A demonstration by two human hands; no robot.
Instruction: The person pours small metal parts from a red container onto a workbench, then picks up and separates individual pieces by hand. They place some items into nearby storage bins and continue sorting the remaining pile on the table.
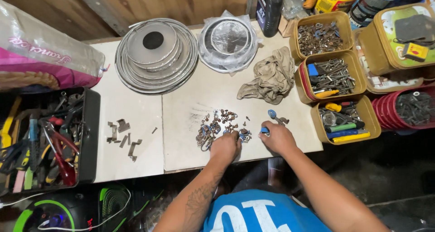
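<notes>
A scattered pile of small rusty metal washers and clips (216, 125) lies mid-table, the left hand (225, 146) curled onto its five o'clock edge, the right hand (277, 137) at three o'clock pinching a small blue-handled part (264, 130)

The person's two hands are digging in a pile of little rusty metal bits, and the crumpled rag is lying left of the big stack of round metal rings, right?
Not quite. In the head view the crumpled rag lies right of the stack of round metal rings, not left. Both hands, left and right, are at the rusty bits.
</notes>
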